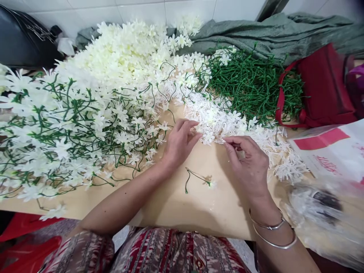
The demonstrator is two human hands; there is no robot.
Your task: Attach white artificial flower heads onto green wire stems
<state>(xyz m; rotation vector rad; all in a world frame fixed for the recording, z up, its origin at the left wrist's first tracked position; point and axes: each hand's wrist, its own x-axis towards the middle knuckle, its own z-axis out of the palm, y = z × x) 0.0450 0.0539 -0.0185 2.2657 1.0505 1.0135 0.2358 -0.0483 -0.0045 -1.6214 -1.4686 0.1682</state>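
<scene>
My left hand [182, 141] reaches to the near edge of the loose white flower heads [209, 136], its thumb and forefinger slightly apart beside the petals. Across a small gap, my right hand [248, 161] has thumb and forefinger pinched at the thin white stamen pieces [196, 110], apparently on one of them. Between my forearms a single green stem [187, 180] with a small pale tip lies on the table [182, 212]. To the left spreads a heap of assembled white artificial flowers [62, 148] on green stems.
Loose white petals [122, 53] are piled at the back. Bare green stems [244, 83] form a heap at the back right, touching a red bag [327, 87]. A printed plastic bag [332, 148] and a clear bag [318, 212] lie right. Green cloth [250, 34] runs along the wall.
</scene>
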